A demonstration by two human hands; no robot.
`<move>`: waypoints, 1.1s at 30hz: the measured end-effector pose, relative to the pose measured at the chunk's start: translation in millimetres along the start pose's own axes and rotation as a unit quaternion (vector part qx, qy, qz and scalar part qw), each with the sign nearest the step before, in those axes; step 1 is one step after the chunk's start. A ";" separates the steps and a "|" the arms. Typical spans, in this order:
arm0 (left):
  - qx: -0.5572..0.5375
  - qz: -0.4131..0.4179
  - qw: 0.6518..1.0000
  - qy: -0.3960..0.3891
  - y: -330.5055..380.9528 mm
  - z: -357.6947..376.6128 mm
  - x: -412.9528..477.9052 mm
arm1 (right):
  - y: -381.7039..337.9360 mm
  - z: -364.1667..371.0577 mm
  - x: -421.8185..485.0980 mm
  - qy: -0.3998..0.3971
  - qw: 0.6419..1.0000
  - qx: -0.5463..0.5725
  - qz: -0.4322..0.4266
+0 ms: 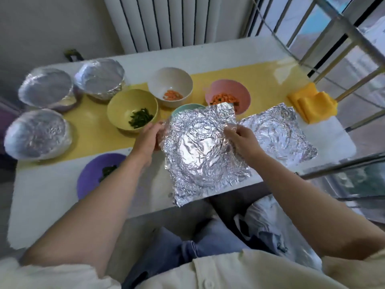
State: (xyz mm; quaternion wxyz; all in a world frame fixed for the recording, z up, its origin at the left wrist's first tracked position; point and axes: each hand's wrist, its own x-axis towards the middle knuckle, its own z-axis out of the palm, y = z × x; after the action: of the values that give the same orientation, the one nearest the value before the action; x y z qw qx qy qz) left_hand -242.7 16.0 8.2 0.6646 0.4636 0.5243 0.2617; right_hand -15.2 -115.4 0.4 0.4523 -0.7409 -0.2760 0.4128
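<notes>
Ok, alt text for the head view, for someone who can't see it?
The left hand and right hand hold a crumpled foil sheet over the near edge of the table, partly hiding a teal bowl. A second foil sheet lies to its right; three foil-covered bowls stand at the left, and four open bowls hold chopped greens or carrot.
</notes>
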 end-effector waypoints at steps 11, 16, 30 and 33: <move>0.020 0.014 0.998 0.049 -26.9 -158.7 -58.8 | -32.2 153.4 -34.6 0.065 0.996 0.040 -0.040; 0.007 0.027 0.991 0.134 -41.4 -195.6 -81.9 | -33.2 195.8 -53.3 -0.037 0.998 0.044 0.026; 0.299 0.015 0.918 0.261 -92.5 -194.3 -77.1 | -1.0 236.4 -44.7 0.029 0.944 -0.322 -0.069; 0.319 0.006 0.906 0.278 -91.5 -187.0 -76.6 | 8.1 239.5 -40.6 0.023 0.935 -0.347 -0.071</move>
State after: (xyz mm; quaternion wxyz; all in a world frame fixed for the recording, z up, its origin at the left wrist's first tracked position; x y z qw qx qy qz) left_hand -455.1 -23.7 -42.3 0.3069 0.5626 0.7403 0.2030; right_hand -241.7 -44.8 -52.1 0.2013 -0.8396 -0.4436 0.2404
